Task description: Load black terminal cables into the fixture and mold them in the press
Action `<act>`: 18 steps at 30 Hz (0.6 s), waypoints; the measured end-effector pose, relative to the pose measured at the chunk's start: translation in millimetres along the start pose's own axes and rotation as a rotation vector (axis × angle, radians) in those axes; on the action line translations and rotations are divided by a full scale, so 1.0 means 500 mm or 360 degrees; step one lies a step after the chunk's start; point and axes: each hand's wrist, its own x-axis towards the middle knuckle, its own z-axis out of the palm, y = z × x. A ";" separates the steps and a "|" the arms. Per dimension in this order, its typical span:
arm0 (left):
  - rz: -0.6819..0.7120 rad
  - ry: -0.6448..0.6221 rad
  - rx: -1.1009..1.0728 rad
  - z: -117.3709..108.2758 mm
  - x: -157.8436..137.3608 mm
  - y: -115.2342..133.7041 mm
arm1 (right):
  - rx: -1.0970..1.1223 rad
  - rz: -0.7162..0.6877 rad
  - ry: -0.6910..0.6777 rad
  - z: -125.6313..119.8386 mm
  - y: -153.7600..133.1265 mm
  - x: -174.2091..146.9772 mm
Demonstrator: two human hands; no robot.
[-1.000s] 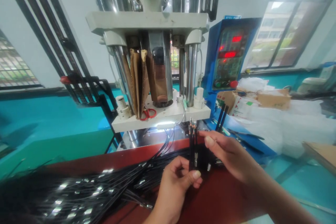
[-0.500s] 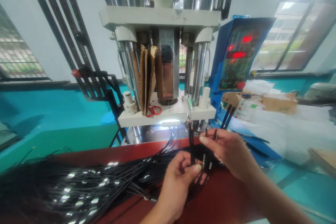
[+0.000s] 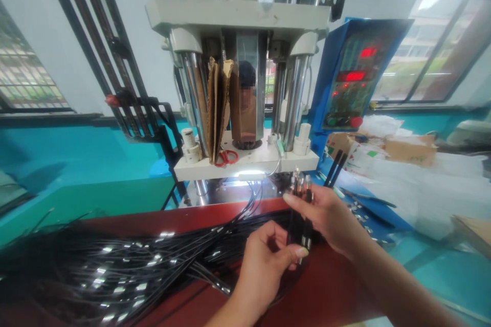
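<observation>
The leads (image 3: pixel 308 228), a small upright bunch, stand above the red table (image 3: pixel 330 286), in front of the press (image 3: pixel 245 163) and held between both hands. They look light, and probably springy rather than stiff: the similar cables (image 3: pixel 153 255) lying loose on the table bend in long, easy curves. Their black jackets have a smooth sheen and may slide a little against each other, so a firm pinch on the jacketed length seems the best hold; the thin tips (image 3: pixel 297 179) look the most delicate part and are better left free of pressure. The left hand (image 3: pixel 268 260) has its thumb pressed toward the curled fingers, pinching the leads low down, near a bright metal collar (image 3: pixel 306 241). The right hand (image 3: pixel 332 214) closes thumb and forefinger around them higher up, just below the tips; its other fingers are mostly hidden. The leads are black, with silvery ends and a coppery tint beneath, though blur and overlap make it hard to count them or tell whether the copper is bare wire.
</observation>
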 end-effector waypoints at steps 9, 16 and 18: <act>-0.0047 -0.0085 -0.0195 -0.007 0.005 -0.002 | 0.0230 0.0230 -0.0044 -0.002 0.015 -0.002; -0.0155 -0.0006 -0.0278 -0.007 0.001 0.007 | 0.0082 0.0073 0.0087 -0.002 0.017 0.000; -0.0189 -0.0011 -0.0301 -0.010 0.002 0.007 | 0.0025 0.0053 0.0076 -0.002 0.016 0.001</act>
